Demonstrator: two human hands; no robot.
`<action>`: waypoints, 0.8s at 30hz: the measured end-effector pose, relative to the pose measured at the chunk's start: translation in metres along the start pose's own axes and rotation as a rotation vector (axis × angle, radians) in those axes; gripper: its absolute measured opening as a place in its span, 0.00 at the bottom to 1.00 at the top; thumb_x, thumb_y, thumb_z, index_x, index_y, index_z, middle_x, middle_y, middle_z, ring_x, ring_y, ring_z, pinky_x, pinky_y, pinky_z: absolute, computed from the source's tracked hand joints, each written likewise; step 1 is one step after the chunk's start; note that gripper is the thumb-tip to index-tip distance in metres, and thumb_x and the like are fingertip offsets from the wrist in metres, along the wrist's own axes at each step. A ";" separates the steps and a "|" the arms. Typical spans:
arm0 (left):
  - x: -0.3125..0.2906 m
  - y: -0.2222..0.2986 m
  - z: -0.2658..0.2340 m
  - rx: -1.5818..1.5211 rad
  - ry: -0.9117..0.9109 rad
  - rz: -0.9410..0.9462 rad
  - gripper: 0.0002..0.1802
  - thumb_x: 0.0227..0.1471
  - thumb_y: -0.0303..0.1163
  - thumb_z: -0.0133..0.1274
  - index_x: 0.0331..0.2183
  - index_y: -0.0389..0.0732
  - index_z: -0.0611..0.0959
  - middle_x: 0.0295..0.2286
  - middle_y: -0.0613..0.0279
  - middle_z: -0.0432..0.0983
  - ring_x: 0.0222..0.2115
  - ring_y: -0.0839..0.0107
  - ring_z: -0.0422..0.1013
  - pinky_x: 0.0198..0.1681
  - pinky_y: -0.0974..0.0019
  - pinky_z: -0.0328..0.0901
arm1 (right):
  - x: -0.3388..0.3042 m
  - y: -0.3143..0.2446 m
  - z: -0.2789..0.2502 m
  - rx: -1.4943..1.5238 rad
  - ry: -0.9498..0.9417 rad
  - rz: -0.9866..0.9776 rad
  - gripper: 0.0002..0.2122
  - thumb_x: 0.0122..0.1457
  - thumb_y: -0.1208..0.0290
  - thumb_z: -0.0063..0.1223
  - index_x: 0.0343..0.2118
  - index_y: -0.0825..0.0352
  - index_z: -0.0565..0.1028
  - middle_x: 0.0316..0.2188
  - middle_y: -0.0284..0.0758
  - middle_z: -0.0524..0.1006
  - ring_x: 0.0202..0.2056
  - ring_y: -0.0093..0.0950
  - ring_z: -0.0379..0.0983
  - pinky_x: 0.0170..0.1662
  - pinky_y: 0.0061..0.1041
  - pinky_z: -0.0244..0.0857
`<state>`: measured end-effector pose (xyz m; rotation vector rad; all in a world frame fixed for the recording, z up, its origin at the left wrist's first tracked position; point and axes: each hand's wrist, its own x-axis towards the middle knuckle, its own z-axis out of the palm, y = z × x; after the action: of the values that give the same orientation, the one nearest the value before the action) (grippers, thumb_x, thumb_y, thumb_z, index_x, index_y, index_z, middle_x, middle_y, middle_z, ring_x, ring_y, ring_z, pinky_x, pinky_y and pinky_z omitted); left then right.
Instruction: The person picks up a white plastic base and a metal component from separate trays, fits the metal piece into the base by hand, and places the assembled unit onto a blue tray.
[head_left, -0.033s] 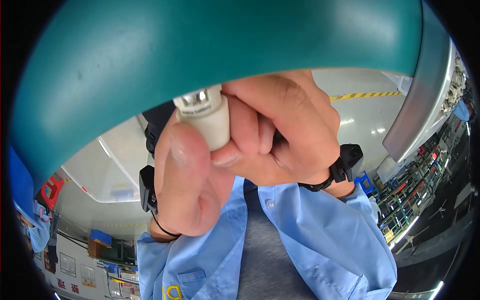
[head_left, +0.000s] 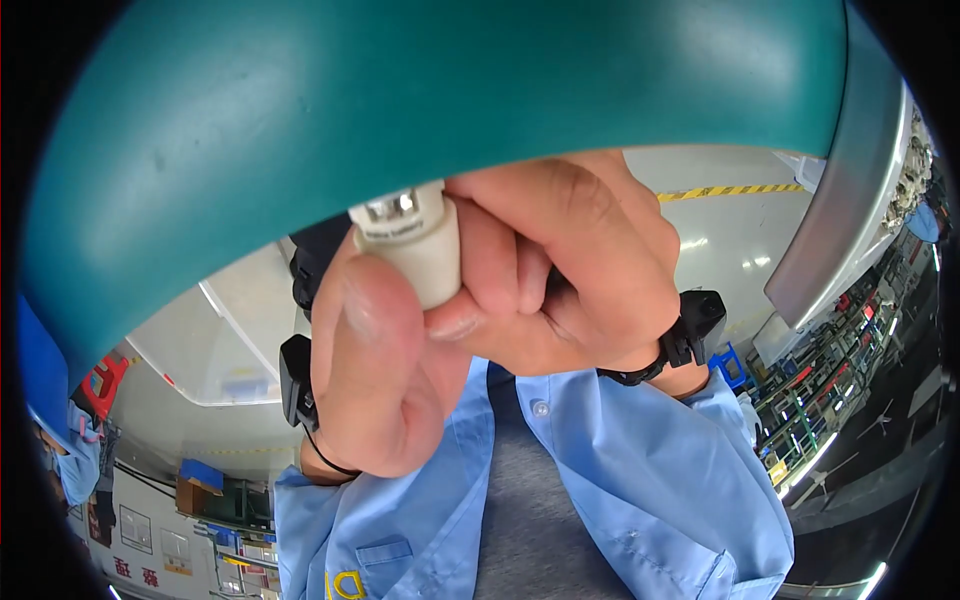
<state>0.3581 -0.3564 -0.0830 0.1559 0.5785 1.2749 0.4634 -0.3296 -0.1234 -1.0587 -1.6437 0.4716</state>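
Note:
A small off-white cylindrical plastic piece [head_left: 425, 265] with a shiny metal part at its upper end and tiny dark print on its collar is held between both hands. My left hand [head_left: 375, 375] is closed on its left side, the thumb pressed against the lower body. From the right, the curled fingers of my right hand [head_left: 585, 265] grip the same piece. A broad, smooth teal surface [head_left: 450, 80] crosses the top of the view, hiding the piece's upper end and some fingertips. Black devices are strapped at both wrists.
A silver-grey edge [head_left: 825, 235] borders the teal surface at right. Beyond lie yellow-and-black floor tape [head_left: 730, 193], a blue stool [head_left: 728, 368] and crowded green-framed racks [head_left: 830, 390]. At left are a red stool [head_left: 103, 385], a whitish panel [head_left: 225, 350] and a person in light blue [head_left: 78, 465].
Both hands and the piece have shifted slightly downward, exposing a little more of the collar and metal part. The grip looks the same.

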 end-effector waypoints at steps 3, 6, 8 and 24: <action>0.004 0.001 -0.003 0.026 -0.052 0.028 0.27 0.66 0.50 0.32 0.37 0.32 0.70 0.29 0.61 0.64 0.34 0.69 0.62 0.42 0.64 0.59 | -0.001 -0.003 0.004 0.016 0.004 0.090 0.21 0.43 0.65 0.74 0.35 0.75 0.79 0.30 0.43 0.80 0.28 0.27 0.76 0.32 0.20 0.68; 0.003 0.003 -0.008 0.002 -0.063 0.034 0.28 0.66 0.50 0.33 0.40 0.31 0.70 0.31 0.58 0.67 0.36 0.70 0.64 0.42 0.65 0.59 | 0.001 -0.006 0.007 0.021 0.014 0.143 0.21 0.32 0.64 0.67 0.32 0.71 0.80 0.32 0.40 0.80 0.30 0.32 0.76 0.35 0.25 0.67; -0.001 0.006 -0.010 -0.007 -0.068 0.038 0.28 0.66 0.50 0.34 0.41 0.30 0.70 0.32 0.57 0.68 0.38 0.70 0.64 0.42 0.66 0.60 | 0.003 -0.007 0.007 0.027 0.021 0.169 0.22 0.27 0.63 0.64 0.30 0.69 0.80 0.32 0.39 0.79 0.32 0.34 0.76 0.37 0.27 0.66; -0.001 0.015 -0.015 0.135 0.082 -0.123 0.23 0.66 0.47 0.34 0.41 0.35 0.71 0.36 0.58 0.69 0.36 0.71 0.65 0.41 0.69 0.60 | 0.008 -0.004 -0.003 0.036 -0.257 0.211 0.18 0.46 0.65 0.67 0.36 0.72 0.78 0.34 0.38 0.80 0.33 0.30 0.77 0.35 0.24 0.68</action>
<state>0.3378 -0.3557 -0.0886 0.1779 0.7338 1.1271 0.4640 -0.3255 -0.1148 -1.1888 -1.7458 0.8017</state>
